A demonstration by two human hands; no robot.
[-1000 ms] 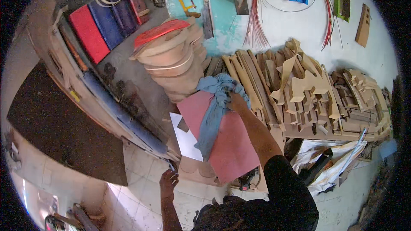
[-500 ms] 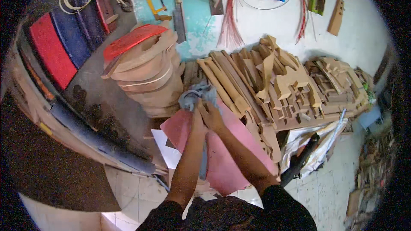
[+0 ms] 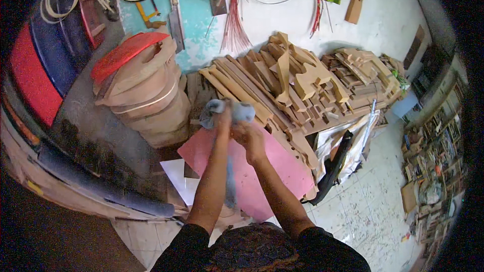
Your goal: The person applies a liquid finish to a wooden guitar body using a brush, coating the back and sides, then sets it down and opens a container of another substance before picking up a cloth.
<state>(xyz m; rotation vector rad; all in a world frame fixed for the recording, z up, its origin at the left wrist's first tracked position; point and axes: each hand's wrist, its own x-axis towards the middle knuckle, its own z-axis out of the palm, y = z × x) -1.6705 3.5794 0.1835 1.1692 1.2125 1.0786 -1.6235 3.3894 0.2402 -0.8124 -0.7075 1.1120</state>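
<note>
A crumpled grey-blue cloth [image 3: 244, 113] is bunched at the far end of a pink sheet [image 3: 275, 174]. My left hand [image 3: 223, 118] is closed on the bunch, with cloth showing on both sides of it. Just nearer and to the right, my right hand [image 3: 248, 137] has its fingers curled in against the cloth; motion smears both hands. Between my forearms a narrow blue strip [image 3: 230, 184] hangs down over the pink sheet. Whether it belongs to the cloth I cannot tell.
Left stands a tall stack of brown pieces [image 3: 146, 95] topped by a red piece [image 3: 128, 56]. Many cut wooden pieces [image 3: 302, 83] lie piled to the right. White sheeting [image 3: 353, 156] and a black roll [image 3: 333, 166] are below them. Tools and wires hang on the wall.
The view has swung to the right, so the scene sits further left. The cloth bunch has spread wider, and my right hand has drawn back slightly from its middle.
</note>
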